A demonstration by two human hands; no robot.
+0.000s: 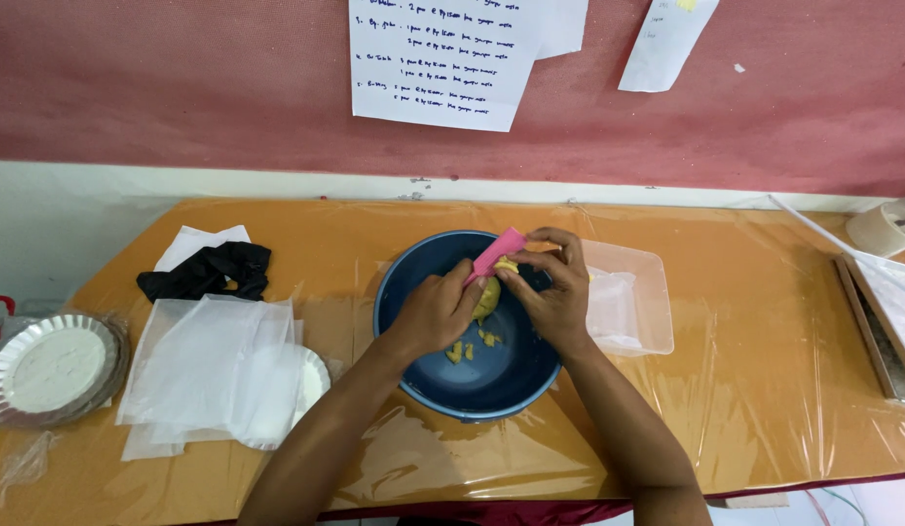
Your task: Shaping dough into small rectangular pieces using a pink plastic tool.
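Both hands working over the blue bowl (423, 370). Left hand (435, 314) is gripping a yellow lump (488, 297), fingers closed around it. Right hand (556, 292) is pinching a pink scraper (495, 255) against the lump. Yellow bits (462, 351) are lying inside the bowl; clear plastic tub (647, 302) is sitting just right of it.

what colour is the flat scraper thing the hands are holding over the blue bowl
Pink. The scraper shows best in the head view, held between the left hand and right hand above the bowl.
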